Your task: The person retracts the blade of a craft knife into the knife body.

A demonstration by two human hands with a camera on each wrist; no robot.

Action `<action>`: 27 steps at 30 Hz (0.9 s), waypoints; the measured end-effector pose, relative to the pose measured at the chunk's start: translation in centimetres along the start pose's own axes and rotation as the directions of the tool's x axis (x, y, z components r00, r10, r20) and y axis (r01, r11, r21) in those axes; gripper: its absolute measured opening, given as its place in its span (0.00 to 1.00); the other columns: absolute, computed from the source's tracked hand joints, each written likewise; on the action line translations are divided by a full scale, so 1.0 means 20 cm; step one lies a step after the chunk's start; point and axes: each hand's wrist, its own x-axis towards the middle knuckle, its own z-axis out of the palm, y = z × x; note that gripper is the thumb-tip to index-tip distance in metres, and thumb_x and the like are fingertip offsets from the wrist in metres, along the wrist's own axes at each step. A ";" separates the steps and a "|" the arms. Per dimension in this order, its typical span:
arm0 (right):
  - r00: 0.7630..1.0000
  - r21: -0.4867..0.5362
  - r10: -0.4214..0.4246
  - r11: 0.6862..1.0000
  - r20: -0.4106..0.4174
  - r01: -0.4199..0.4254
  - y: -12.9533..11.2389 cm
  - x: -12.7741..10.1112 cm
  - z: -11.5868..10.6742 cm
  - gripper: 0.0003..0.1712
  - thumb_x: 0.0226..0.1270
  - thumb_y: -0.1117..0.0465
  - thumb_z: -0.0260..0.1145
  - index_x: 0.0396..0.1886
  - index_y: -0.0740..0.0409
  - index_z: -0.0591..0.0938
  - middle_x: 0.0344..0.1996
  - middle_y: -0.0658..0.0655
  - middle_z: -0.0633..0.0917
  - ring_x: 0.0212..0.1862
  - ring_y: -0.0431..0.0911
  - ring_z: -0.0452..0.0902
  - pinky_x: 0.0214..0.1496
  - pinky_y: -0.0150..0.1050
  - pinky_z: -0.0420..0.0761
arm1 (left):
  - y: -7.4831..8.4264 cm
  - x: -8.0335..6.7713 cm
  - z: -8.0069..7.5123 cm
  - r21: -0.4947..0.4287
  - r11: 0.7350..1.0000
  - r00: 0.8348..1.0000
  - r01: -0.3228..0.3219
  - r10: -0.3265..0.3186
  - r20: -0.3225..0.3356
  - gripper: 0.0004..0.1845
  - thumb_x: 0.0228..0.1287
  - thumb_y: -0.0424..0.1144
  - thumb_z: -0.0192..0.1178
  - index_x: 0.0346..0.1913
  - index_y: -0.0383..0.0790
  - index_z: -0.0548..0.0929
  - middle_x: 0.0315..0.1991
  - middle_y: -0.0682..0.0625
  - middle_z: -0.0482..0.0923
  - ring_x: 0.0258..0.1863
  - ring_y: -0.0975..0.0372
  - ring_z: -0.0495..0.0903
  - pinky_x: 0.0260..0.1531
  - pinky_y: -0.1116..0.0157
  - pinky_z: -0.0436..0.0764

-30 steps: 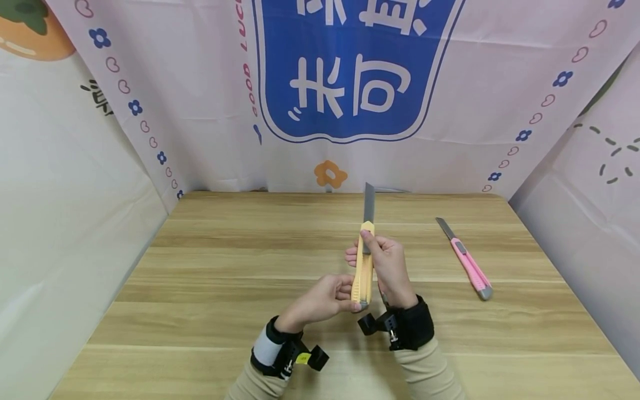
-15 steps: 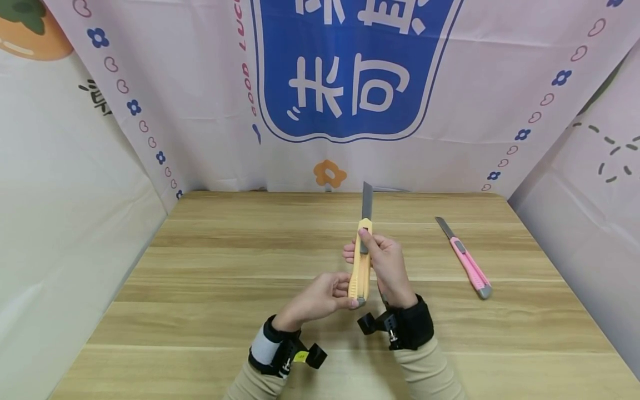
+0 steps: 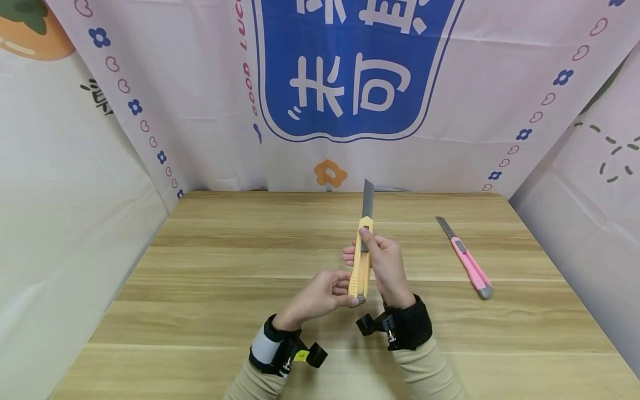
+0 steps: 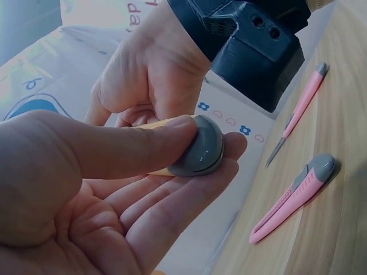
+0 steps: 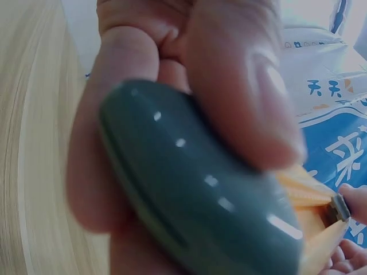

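A yellow utility knife (image 3: 359, 275) is held over the table, its long grey blade (image 3: 368, 199) extended toward the back. My right hand (image 3: 389, 266) grips the handle, thumb on the grey slider. With thumb and fingers, my left hand (image 3: 320, 294) pinches the knife's rear end; its grey end cap (image 4: 202, 150) shows in the left wrist view and looms large in the right wrist view. On the table to the right lies a pink utility knife (image 3: 471, 266), blade out. The left wrist view shows another pink utility knife (image 4: 295, 197), no blade visible, which the head view hides.
The wooden table (image 3: 225, 244) is bounded at the back by a printed white curtain (image 3: 215, 150) with a blue panel. White cloth also hangs on both sides. Black camera straps (image 3: 411, 323) are worn on both wrists.
The yellow utility knife and both hands have shifted only slightly, the knife's rear end moving a little away from me. Both grips look the same, and the visible pink knife stays in place.
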 end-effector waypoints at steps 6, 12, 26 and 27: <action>0.999 0.003 -0.033 0.999 0.012 0.033 0.00 0.00 -0.01 0.24 0.72 0.49 0.57 0.35 0.69 0.80 0.20 0.47 0.89 0.27 0.40 0.88 0.36 0.39 0.90 | 0.00 0.00 0.00 -0.006 1.000 1.000 -0.007 0.008 0.014 0.20 0.62 0.26 0.60 0.57 0.22 0.74 0.49 0.29 0.82 0.53 0.45 0.83 0.48 0.70 0.86; 0.999 -0.005 -0.037 0.999 0.023 0.037 0.00 0.00 -0.01 0.24 0.73 0.51 0.58 0.38 0.72 0.79 0.21 0.47 0.89 0.28 0.40 0.88 0.37 0.38 0.90 | 0.00 0.00 0.00 -0.021 1.000 1.000 -0.007 0.008 0.024 0.21 0.63 0.26 0.60 0.57 0.23 0.73 0.50 0.29 0.82 0.52 0.46 0.83 0.48 0.71 0.86; 1.000 0.014 -0.003 1.000 0.005 0.003 0.00 0.00 0.01 0.33 0.73 0.45 0.54 0.44 0.78 0.76 0.22 0.47 0.89 0.28 0.40 0.88 0.39 0.37 0.90 | 0.00 0.00 -0.01 -0.020 1.000 1.000 -0.006 0.006 -0.016 0.21 0.62 0.25 0.60 0.58 0.21 0.73 0.50 0.28 0.81 0.52 0.44 0.83 0.49 0.68 0.87; 1.000 0.014 0.002 1.000 0.003 -0.002 0.00 0.00 0.01 0.34 0.73 0.44 0.54 0.44 0.78 0.77 0.22 0.47 0.89 0.29 0.40 0.88 0.39 0.37 0.90 | 0.00 0.00 -0.01 -0.019 1.000 1.000 -0.005 0.004 -0.017 0.21 0.62 0.25 0.60 0.58 0.21 0.73 0.50 0.28 0.81 0.52 0.44 0.83 0.49 0.68 0.87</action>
